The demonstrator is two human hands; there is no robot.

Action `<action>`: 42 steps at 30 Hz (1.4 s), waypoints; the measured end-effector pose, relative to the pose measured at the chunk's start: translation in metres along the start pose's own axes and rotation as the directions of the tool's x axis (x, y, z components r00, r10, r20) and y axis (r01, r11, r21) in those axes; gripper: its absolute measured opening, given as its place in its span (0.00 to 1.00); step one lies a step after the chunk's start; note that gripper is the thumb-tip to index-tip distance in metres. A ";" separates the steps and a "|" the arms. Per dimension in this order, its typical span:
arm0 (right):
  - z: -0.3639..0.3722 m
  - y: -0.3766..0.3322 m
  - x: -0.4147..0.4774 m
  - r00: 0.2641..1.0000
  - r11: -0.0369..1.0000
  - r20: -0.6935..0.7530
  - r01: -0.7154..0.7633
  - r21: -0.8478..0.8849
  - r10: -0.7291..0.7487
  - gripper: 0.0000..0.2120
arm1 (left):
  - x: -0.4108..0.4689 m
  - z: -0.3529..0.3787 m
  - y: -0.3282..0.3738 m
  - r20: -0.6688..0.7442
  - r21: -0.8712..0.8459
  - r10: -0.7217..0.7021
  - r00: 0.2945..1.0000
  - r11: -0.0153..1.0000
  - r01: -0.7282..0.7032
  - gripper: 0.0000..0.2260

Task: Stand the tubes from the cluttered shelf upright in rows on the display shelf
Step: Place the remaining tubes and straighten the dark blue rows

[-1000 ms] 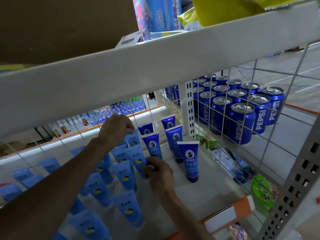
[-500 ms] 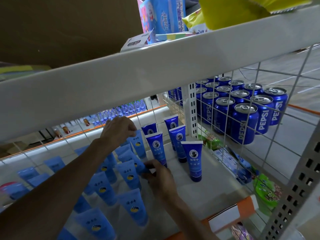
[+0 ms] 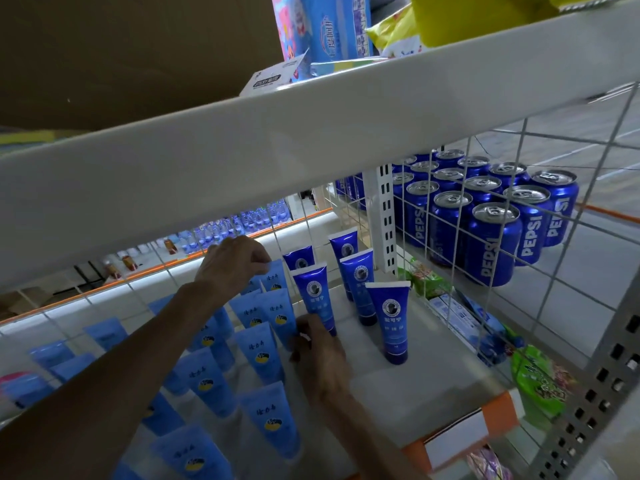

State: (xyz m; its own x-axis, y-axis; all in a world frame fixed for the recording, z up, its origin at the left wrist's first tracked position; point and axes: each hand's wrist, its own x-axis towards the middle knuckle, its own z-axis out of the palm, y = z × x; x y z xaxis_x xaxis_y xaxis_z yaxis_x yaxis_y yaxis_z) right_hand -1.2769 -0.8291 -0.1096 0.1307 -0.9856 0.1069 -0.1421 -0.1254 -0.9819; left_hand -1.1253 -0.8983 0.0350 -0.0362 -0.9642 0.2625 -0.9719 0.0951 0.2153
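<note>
A single wide-angle view is given, taken from the wearer's head, close before the rack. It is aimed forward and down, under the front edge of the upper shelf (image 3: 311, 143), onto the display shelf (image 3: 433, 386). The wire-mesh side (image 3: 519, 237) at its right edge is seen obliquely.

Light blue tubes (image 3: 263, 355): matte sky blue, dark characters down the face, a yellow-and-dark oval badge below. Dark blue tubes (image 3: 389, 317), at 3 o'clock of the light ones: glossy royal blue, white crimped top edge, round white-ringed emblem, pale lettering beneath. Display shelf (image 3: 415, 382): pale grey-white; price strip (image 3: 460, 441) along its 6 o'clock edge orange with a white label. Cans (image 3: 491, 244) at 2 o'clock: deep metallic blue, silver tops, white PEPSI lettering running vertically. Wire mesh (image 3: 554, 216): white square grid. Upper shelf edge (image 3: 242, 161): off-white, plain. Packets (image 3: 540, 379) at 4 o'clock: bright green with red and white print. Bag (image 3: 467, 19) at 12 o'clock: yellow. Cardboard (image 3: 121, 46) at 11 o'clock: plain brown.
</note>
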 end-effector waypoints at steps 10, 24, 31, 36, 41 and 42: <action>0.008 0.003 0.002 0.994 0.972 -0.051 0.082 -0.222 -0.095 0.13 | -0.010 -0.009 0.004 -0.105 -0.097 0.023 0.994 0.995 -0.033 0.07; 0.007 -0.003 -0.004 0.995 0.947 0.073 0.089 -0.310 -0.070 0.14 | -0.037 -0.011 0.030 0.100 0.002 0.206 0.973 0.978 -0.207 0.08; 0.000 -0.013 -0.003 1.000 0.797 0.026 0.015 -0.603 0.001 0.16 | -0.034 -0.001 0.034 0.010 -0.079 0.105 0.994 0.991 -0.104 0.08; -0.001 -0.018 -0.005 1.000 0.764 0.021 0.019 -0.645 -0.007 0.17 | -0.035 -0.001 0.034 0.013 -0.097 0.087 0.996 0.992 -0.086 0.08; -0.002 -0.021 -0.008 0.999 0.724 0.033 0.044 -0.688 -0.029 0.18 | -0.042 -0.006 0.027 0.015 -0.126 0.051 0.999 0.991 -0.049 0.09; -0.001 -0.022 -0.008 0.999 0.718 0.031 0.041 -0.695 -0.027 0.17 | -0.044 -0.007 0.026 0.014 -0.133 0.043 0.999 0.990 -0.041 0.09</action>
State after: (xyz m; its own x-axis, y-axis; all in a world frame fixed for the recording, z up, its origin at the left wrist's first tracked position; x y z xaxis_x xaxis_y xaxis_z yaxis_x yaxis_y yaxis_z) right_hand -1.2761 -0.8188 -0.0887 0.1652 -0.9779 0.1280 -0.7786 -0.2089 -0.5917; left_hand -1.1473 -0.8520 0.0352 -0.0815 -0.9625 0.2588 -0.9299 0.1669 0.3277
